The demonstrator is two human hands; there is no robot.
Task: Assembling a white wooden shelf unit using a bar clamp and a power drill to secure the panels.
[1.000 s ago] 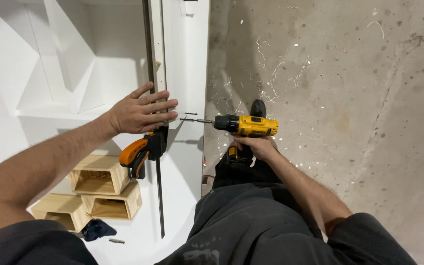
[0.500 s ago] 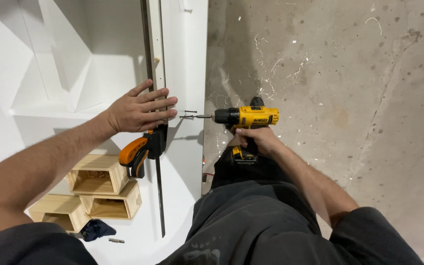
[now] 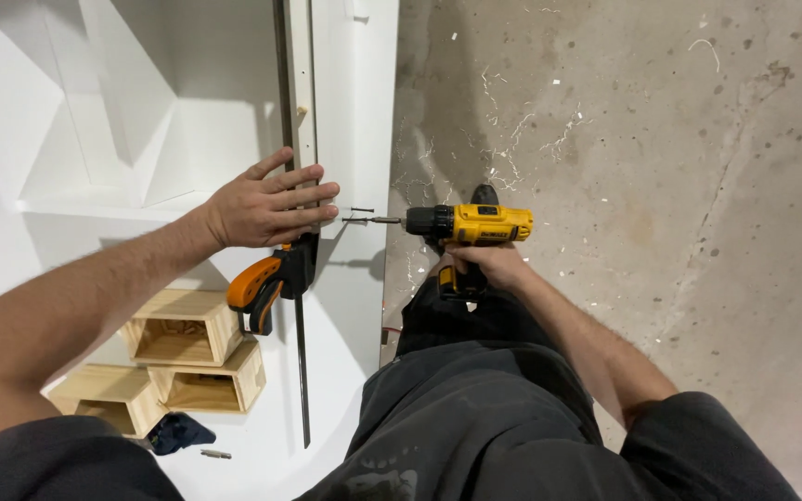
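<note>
The right hand stays wrapped around the yellow drill, whose bit has eased closer to the screw in the white cabinet's front edge. The left hand remains flat, fingers spread, gripping nothing, above the orange clamp.

Yellow drill horizontal, bit at white panel edge.

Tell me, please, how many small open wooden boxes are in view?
3, clustered at lower left: one on top, one below it at right, one at far left. More may be hidden behind the left arm.
</note>
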